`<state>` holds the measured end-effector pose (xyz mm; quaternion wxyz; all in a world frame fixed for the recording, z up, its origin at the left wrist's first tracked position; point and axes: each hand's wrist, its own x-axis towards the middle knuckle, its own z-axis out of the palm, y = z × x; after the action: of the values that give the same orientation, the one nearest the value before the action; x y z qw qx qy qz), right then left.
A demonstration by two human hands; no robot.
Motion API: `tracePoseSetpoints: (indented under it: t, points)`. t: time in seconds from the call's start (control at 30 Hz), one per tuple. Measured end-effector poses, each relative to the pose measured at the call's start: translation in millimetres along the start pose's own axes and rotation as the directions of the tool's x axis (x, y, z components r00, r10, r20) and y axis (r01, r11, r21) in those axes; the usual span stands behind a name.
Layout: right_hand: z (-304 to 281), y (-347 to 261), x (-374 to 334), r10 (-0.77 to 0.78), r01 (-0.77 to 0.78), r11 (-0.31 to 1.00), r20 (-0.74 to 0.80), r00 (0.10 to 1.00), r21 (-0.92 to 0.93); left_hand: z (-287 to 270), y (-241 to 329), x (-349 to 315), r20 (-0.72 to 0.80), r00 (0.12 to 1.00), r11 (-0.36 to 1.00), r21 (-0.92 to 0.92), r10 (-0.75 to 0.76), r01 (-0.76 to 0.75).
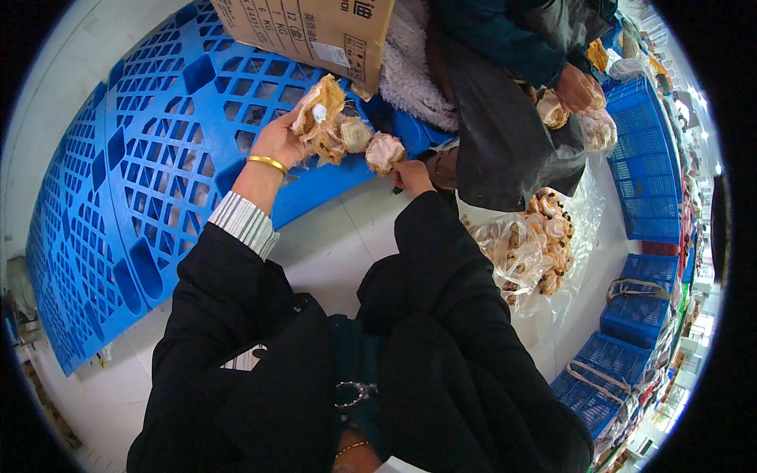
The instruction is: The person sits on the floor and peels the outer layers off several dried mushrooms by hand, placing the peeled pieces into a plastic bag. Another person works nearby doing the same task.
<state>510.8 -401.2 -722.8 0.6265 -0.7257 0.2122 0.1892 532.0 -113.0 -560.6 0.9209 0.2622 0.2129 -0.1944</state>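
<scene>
My left hand (277, 146), with a gold bangle at the wrist, is closed on a cluster of pale round pieces with brown, frilly rims (325, 142). The cluster is over the edge of the blue plastic pallet (158, 150). To its right, my right hand (414, 178) pinches a single pinkish-white round piece with a brown rim (385, 152). A small gap separates this piece from the cluster. What exactly the pieces are, I cannot tell.
A cardboard box (307, 39) stands on the pallet beside grey fleece (414, 71). At upper right a person in a dark apron (512, 134) holds similar pieces (552, 109). More lie heaped on clear plastic sheeting (587, 205) on the floor. Blue crates (643, 158) line the right.
</scene>
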Motion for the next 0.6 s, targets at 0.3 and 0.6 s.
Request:
tracePoseSetpoints:
  t: [0.3,0.6]
  points:
    - [-31.3,3.9,2.5,0.100,-0.109,0.987,-0.080,0.992,-0.115,12.8,-4.4,-7.2,0.152,0.986,0.998,0.031,-0.061,0.057]
    - [-28.0,-54.2,-13.2,-0.529,0.294,0.809,-0.413,0.741,-0.509,21.3,-4.6,-11.8,0.302,0.887,0.873,0.238,0.350,-0.425]
